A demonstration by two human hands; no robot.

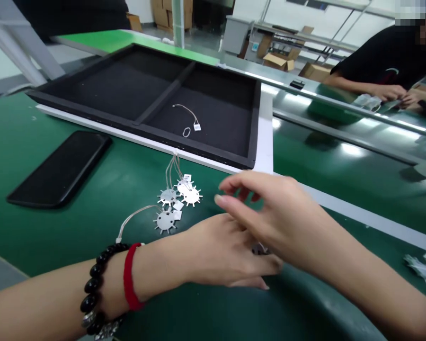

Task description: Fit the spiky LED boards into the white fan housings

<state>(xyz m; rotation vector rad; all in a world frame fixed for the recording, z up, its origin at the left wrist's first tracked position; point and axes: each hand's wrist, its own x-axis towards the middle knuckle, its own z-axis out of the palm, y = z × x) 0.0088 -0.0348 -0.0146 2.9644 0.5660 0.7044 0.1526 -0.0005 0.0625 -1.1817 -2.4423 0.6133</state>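
Observation:
My left hand [230,253], with a black bead bracelet and a red band at the wrist, reaches across to the right. Its fingers are closed around a small metal piece [260,249], mostly hidden. Just above it, partly overlapping, is my right hand [266,203]; its thumb and forefinger are apart with nothing seen between them. To their left lie several silvery sun-shaped metal discs [165,220] with thin cord loops and small white tags [178,205]. One cord [137,213] stretches left toward my left wrist.
A black two-part tray [156,99] on a white board stands behind; a tagged cord [188,112] and a small loop lie inside. A dark phone-like slab [60,168] lies left. Clear plastic items [421,269] are at right. Across the metal rail, a person's hands [394,94] handle something.

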